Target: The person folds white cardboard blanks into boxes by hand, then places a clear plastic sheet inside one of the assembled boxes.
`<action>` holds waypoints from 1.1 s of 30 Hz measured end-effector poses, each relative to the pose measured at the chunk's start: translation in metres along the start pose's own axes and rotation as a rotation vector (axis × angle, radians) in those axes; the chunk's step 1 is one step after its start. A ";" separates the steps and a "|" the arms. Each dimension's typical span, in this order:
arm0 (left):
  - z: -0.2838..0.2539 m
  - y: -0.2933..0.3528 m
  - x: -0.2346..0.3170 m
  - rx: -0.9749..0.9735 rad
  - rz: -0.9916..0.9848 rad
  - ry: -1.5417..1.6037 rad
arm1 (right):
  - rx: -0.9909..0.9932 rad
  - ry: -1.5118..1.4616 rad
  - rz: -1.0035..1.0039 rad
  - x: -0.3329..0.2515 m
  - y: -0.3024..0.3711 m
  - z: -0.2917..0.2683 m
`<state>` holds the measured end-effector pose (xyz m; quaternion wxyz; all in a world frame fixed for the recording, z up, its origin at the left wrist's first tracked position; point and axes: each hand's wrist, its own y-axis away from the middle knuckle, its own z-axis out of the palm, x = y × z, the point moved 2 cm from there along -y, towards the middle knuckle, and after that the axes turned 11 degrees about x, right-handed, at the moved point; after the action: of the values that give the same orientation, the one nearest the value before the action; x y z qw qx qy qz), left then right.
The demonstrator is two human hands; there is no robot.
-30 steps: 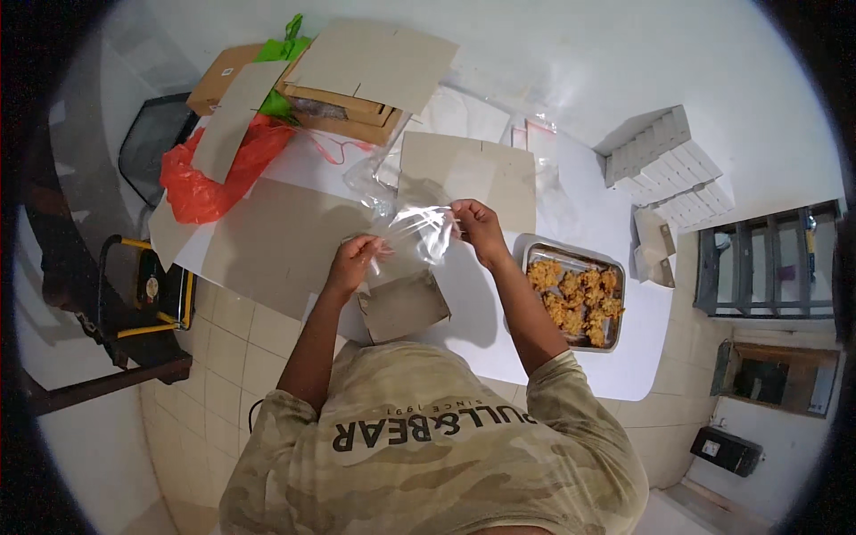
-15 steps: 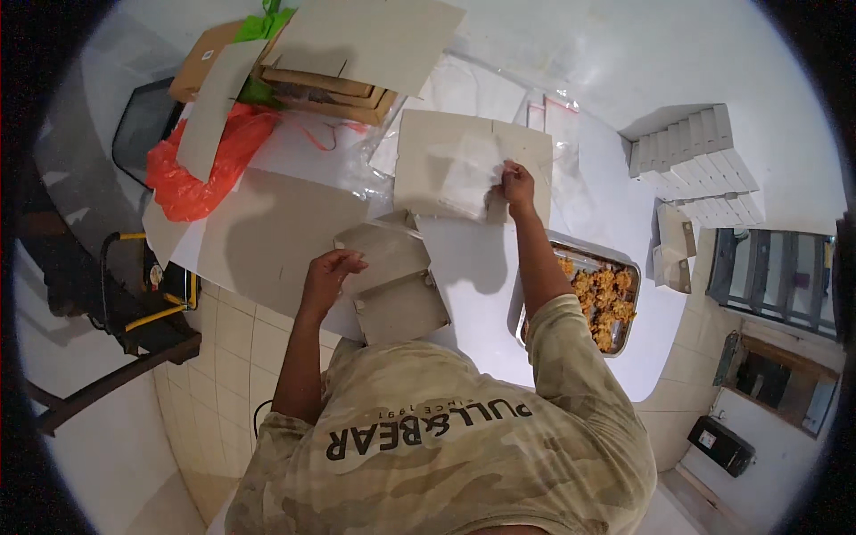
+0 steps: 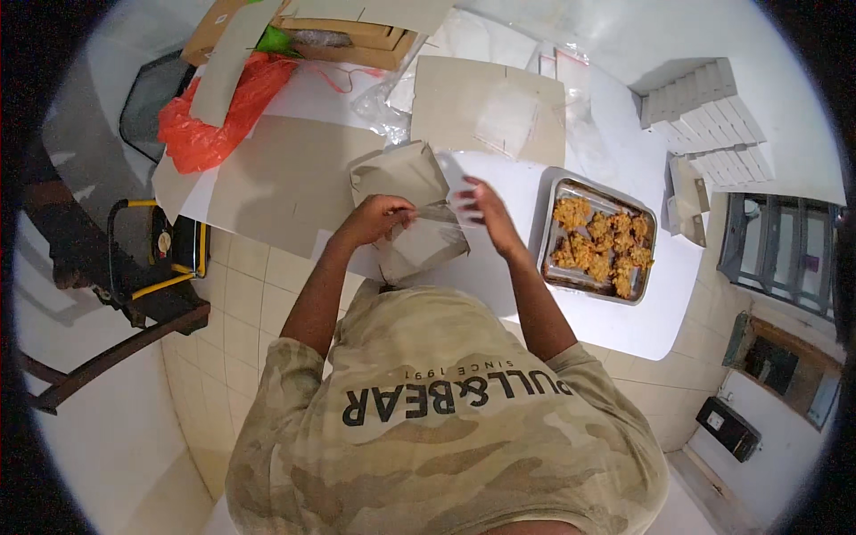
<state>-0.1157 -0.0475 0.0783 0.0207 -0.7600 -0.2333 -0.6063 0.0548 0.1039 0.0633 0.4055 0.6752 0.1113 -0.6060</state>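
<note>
An open cardboard box [image 3: 415,254] stands at the table's near edge, its lid [image 3: 399,174] folded back away from me. Over the box is my left hand [image 3: 379,220], its fingertips pinched on a thin see-through sheet [image 3: 434,212]. The sheet spans the box opening, its edges hard to make out. My right hand [image 3: 484,214] hovers at the box's right side, fingers apart and slightly blurred, close to the sheet. Right of that hand, a metal tray [image 3: 546,234] holds several clumps of golden fried food [image 3: 599,236].
Translucent sheets [image 3: 508,120] lie on a flat cardboard piece [image 3: 437,98] beyond the box. Large cardboard [image 3: 294,183] and a red plastic bag [image 3: 209,143] are to the left. Folded white boxes [image 3: 704,116] are stacked at far right, near a small open box [image 3: 688,201].
My right hand has come back from the translucent sheets to the box. My left hand has moved right, over the box, and pinches a see-through sheet. The view has shifted.
</note>
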 end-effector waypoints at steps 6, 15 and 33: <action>0.024 0.004 -0.038 -0.016 0.069 -0.602 | 0.013 0.709 -0.323 0.043 0.006 0.019; 0.027 0.059 -0.025 0.689 0.457 -0.616 | 0.049 0.917 -0.475 0.050 0.017 0.024; 0.056 0.068 -0.117 0.786 -0.233 -0.226 | -0.367 0.947 -0.527 0.035 -0.022 0.002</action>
<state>-0.0573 -0.1286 -0.0286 0.2145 -0.7245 -0.5318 -0.3825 0.0476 0.1052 0.0225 0.2573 0.7410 0.5490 -0.2888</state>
